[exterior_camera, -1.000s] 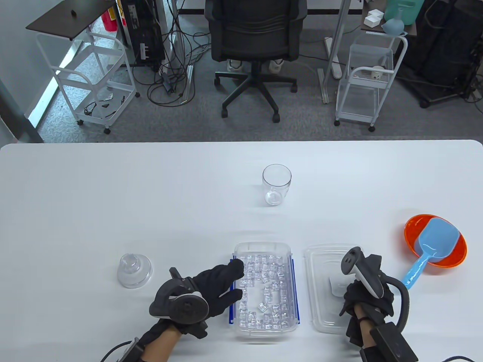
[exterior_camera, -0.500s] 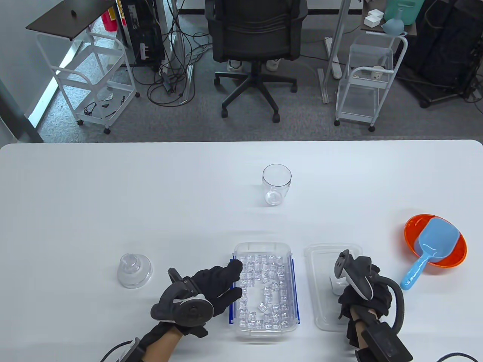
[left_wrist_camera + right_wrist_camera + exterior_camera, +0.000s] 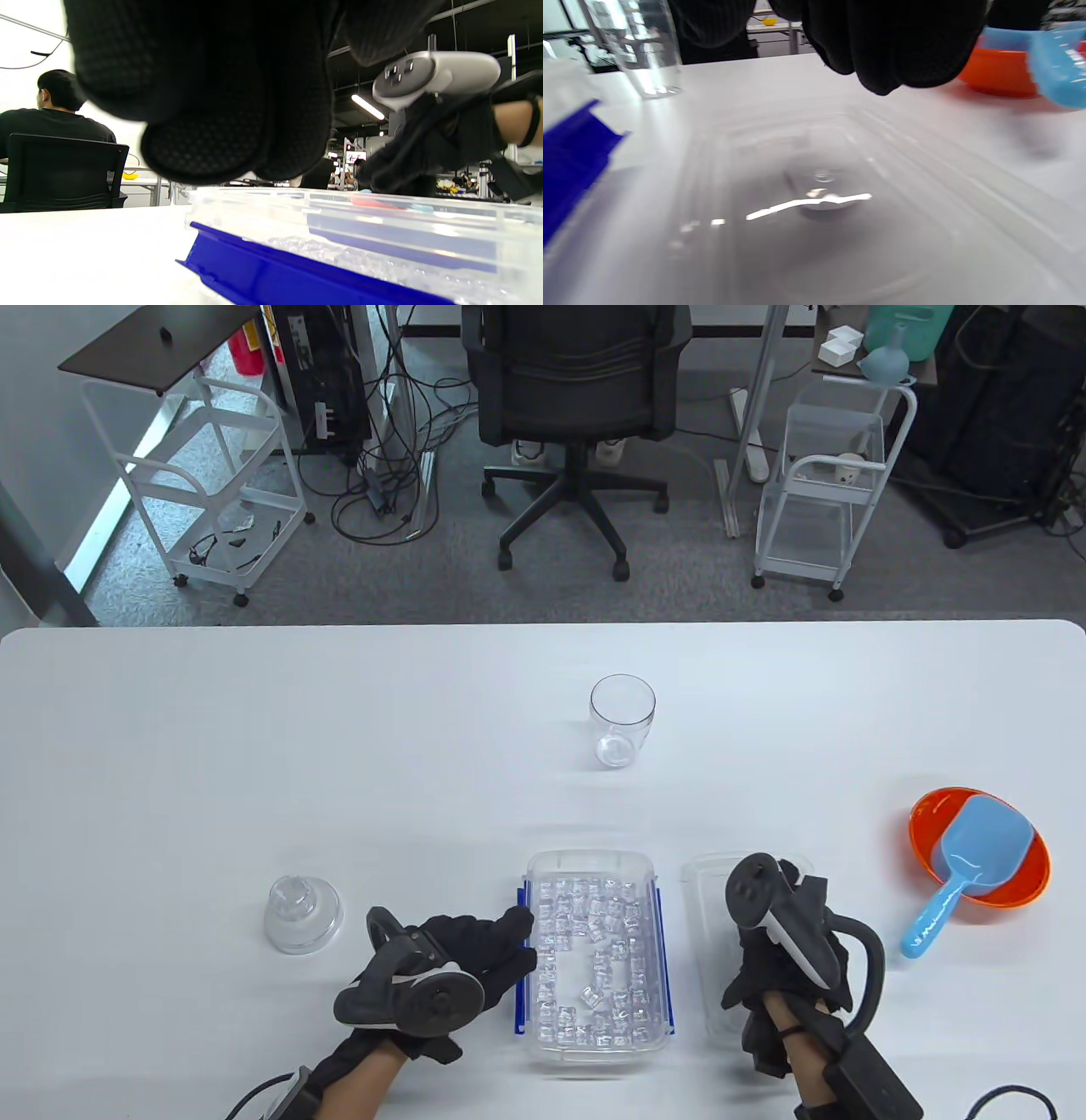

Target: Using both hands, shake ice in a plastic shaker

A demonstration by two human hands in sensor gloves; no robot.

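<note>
The clear plastic shaker cup [image 3: 622, 721] stands upright and empty at mid-table; it also shows in the right wrist view [image 3: 640, 51]. Its domed clear lid [image 3: 303, 914] sits at the left. An open clear box [image 3: 591, 869] with blue side clips is full of ice cubes [image 3: 594, 959]. My left hand [image 3: 519, 940] rests at the box's left edge by the blue clip [image 3: 271, 271], fingers over the rim, gripping nothing. My right hand [image 3: 751, 984] hovers over the flat box lid [image 3: 708, 899], fingers hanging down and empty.
An orange bowl [image 3: 1022, 891] with a blue scoop [image 3: 976, 848] stands at the right, near the table edge. The box lid [image 3: 823, 190] lies flat just right of the ice box. A chair and carts stand beyond the table's far edge.
My right hand has moved left and a little farther out over the box lid. My left hand has drawn back slightly, its fingers curling at the box's left edge.
</note>
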